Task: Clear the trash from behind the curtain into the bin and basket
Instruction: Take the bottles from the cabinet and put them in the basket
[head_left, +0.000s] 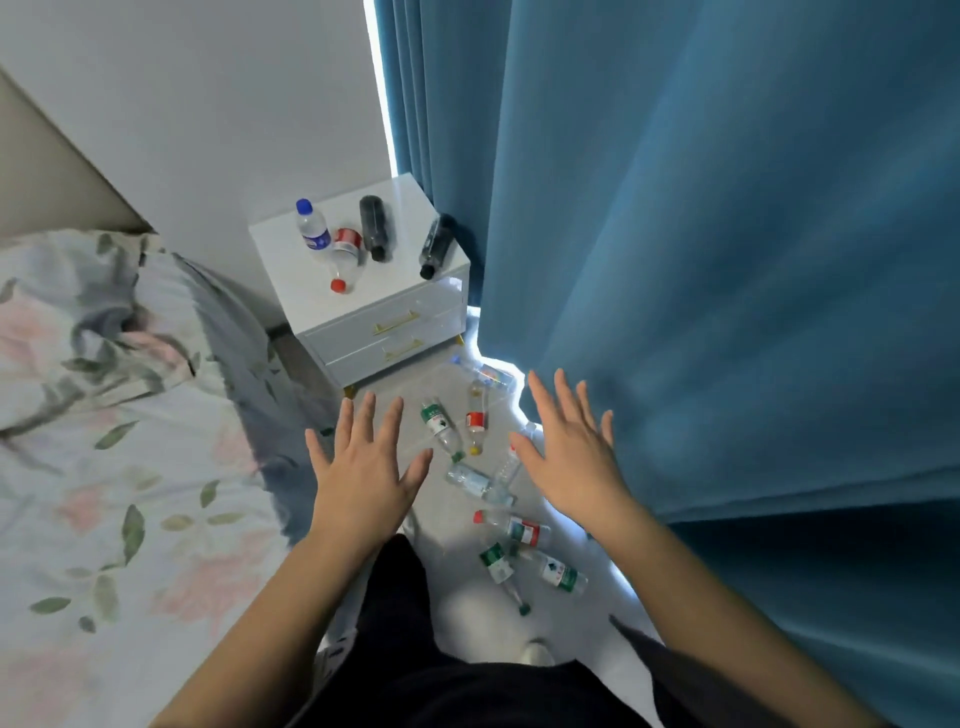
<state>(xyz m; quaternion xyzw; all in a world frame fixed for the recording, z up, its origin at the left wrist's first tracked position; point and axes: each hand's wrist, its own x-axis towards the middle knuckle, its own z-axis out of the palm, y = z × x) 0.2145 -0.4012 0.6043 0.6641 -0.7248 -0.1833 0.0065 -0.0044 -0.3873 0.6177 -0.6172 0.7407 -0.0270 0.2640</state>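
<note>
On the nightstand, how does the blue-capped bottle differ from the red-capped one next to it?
The blue-capped bottle has a blue label, while the red-capped bottle has a red one. The blue cap sits at the end nearer the wall, and the red cap points toward the drawer front. Both are clear plastic and sit side by side on the white nightstand.

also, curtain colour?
Plain teal-blue curtain, no pattern; it shows in the head view, the only one.
</note>
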